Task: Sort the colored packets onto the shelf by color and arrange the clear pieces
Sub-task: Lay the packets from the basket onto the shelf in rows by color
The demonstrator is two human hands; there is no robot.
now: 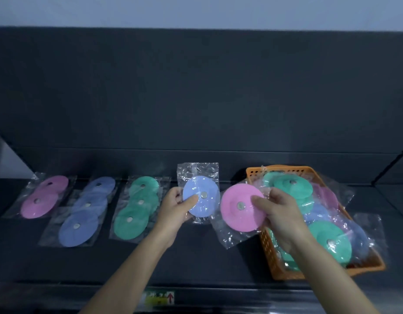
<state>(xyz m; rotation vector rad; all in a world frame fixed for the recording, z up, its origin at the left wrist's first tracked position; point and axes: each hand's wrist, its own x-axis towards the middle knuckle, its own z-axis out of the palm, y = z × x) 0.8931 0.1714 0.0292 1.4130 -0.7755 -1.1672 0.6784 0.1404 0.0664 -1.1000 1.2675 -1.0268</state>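
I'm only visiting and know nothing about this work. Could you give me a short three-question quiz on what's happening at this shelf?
1. Which colour of packet does the left hand hold? A) green B) blue C) pink
2. True or false: the right hand holds a pink packet.
3. Fill in: the unsorted packets lie in an orange ____.
Key: 1 B, the blue packet; 2 true; 3 basket.
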